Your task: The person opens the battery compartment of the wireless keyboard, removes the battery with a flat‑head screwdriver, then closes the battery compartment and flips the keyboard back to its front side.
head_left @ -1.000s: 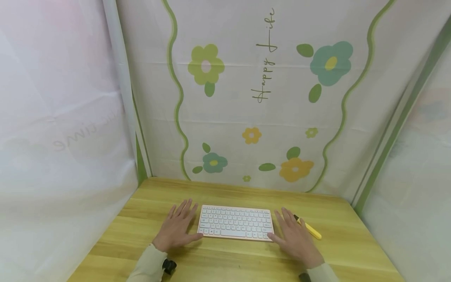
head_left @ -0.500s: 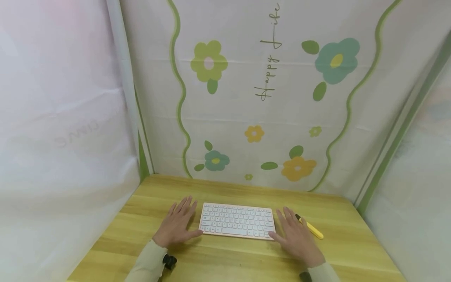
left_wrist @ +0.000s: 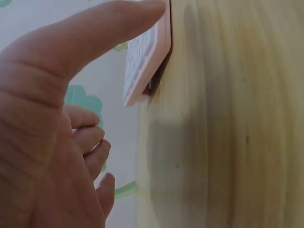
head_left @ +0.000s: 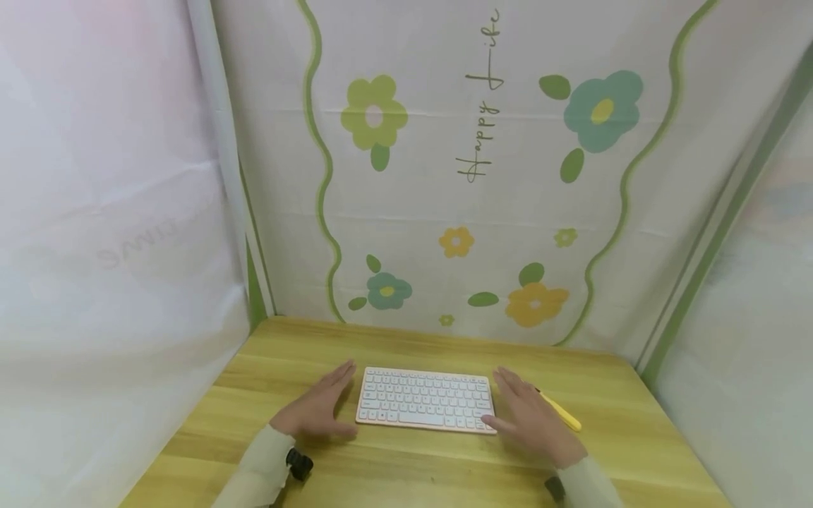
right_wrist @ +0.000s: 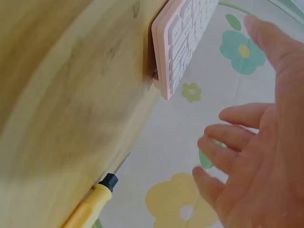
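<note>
A small white keyboard (head_left: 425, 399) with a pale pink edge lies on the wooden table between both hands. Beside its left end is my left hand (head_left: 317, 409), palm turned inward, fingers extended and holding nothing. In the left wrist view the left thumb (left_wrist: 95, 35) overlaps the keyboard's corner. My right hand (head_left: 533, 420) stands at the other end, likewise palm inward with extended fingers, its thumb overlapping the lower right corner in the head view. Right of that hand lies a screwdriver (head_left: 562, 411) with a yellow handle, a black collar and a thin shaft, partly hidden by the hand.
The wooden table (head_left: 406, 473) reaches back to a white cloth wall (head_left: 406, 190) printed with flowers. More white cloth hangs on the left (head_left: 114, 282) and the right (head_left: 762, 303). Dark straps with small devices sit at both sleeved wrists.
Both hands have turned from palms down by the keyboard to palms facing inward. The left thumb has drawn slightly away from the keyboard's corner. The keyboard and screwdriver stay where they were.
</note>
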A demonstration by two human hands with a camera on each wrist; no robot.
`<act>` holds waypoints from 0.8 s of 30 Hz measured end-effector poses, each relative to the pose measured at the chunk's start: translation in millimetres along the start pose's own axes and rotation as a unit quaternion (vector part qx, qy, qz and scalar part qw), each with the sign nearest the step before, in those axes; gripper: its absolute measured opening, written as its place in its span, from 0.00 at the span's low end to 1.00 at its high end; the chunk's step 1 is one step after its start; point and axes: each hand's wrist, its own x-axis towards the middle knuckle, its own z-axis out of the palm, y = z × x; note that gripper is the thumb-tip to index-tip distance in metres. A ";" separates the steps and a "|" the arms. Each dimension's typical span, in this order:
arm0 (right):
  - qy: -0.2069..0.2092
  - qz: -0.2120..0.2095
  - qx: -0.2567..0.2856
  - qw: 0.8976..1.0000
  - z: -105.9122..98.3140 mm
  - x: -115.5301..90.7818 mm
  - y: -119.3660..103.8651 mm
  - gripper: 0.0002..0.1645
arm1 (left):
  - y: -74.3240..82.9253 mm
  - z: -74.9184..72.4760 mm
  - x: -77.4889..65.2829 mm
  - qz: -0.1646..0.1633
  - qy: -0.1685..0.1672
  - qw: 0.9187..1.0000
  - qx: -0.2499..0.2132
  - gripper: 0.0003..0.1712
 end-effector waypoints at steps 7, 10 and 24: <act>-0.084 -0.031 0.058 0.994 -9.2 16.4 -9.0 0.59 | -2.0 -2.8 5.4 0.002 -0.024 0.998 -0.062 0.78; -0.106 -0.048 0.067 0.991 -8.0 25.0 -13.5 0.61 | -4.0 -1.0 9.8 -0.005 -0.031 0.997 -0.070 0.79; -0.185 -0.077 0.153 0.968 5.1 81.6 -56.6 0.64 | -10.4 5.1 33.9 0.001 -0.044 0.994 -0.101 0.79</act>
